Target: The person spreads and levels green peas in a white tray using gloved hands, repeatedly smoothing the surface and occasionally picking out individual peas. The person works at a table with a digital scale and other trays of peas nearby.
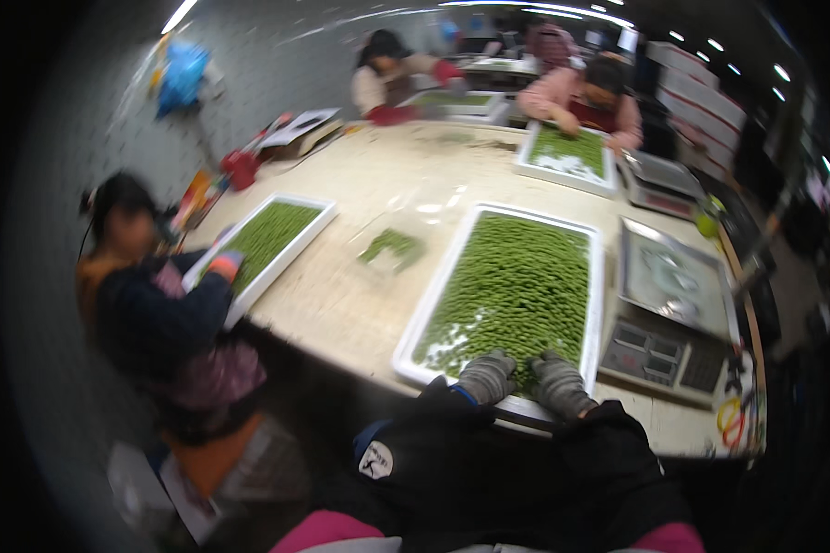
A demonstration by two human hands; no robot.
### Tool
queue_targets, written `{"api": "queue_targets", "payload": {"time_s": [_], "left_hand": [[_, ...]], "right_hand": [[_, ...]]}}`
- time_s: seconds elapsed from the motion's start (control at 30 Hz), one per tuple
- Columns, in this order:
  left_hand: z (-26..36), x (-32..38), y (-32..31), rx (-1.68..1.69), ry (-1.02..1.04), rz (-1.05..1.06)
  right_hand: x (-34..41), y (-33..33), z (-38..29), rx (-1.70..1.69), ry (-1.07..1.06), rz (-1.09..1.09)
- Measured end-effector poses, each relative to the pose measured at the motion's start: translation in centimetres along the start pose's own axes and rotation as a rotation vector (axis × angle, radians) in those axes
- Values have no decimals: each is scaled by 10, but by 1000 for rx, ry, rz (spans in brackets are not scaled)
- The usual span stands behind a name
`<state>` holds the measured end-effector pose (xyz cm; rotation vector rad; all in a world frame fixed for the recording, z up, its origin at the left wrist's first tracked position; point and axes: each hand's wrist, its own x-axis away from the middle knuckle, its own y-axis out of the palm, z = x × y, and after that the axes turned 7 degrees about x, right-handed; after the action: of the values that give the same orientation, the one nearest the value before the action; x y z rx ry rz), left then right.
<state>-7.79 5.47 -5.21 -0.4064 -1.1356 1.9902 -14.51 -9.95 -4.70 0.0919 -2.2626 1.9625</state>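
Note:
Before me lies a white rectangular tray (425, 319), spread with many small green pieces (526, 276) that look like beans or buds. My left hand (487, 377), in a grey striped knit glove, rests on the pieces at the tray's near end. Beside it, my right hand (560, 383) wears a matching glove and reaches over the near rim at the right corner. Both sets of fingertips touch the green pieces and are partly hidden among them, so whether they grip any is unclear. White tray bottom shows through near the left corner.
A digital scale (664, 356) stands right of my tray, with scissors (730, 415) near the table edge. A clear bag (391, 249) of green pieces lies on the table (332, 290). Co-workers handle similar trays at left (283, 266) and across (526, 169). Another scale (660, 180) sits far right.

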Motion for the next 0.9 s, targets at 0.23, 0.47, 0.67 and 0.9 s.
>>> {"api": "queue_targets", "payload": {"time_s": [0.23, 0.47, 0.67, 0.9], "left_hand": [[-3, -18, 23, 27, 37, 85], [-5, 1, -13, 109, 100, 162], [-2, 9, -34, -226, -187, -188], [7, -22, -2, -143, -161, -126]], "right_hand": [[-3, 1, 5, -180, -215, -2], [8, -18, 12, 36, -73, -199], [3, -14, 2, 116, -52, -192], [-10, 3, -3, -117, 16, -61]]}}
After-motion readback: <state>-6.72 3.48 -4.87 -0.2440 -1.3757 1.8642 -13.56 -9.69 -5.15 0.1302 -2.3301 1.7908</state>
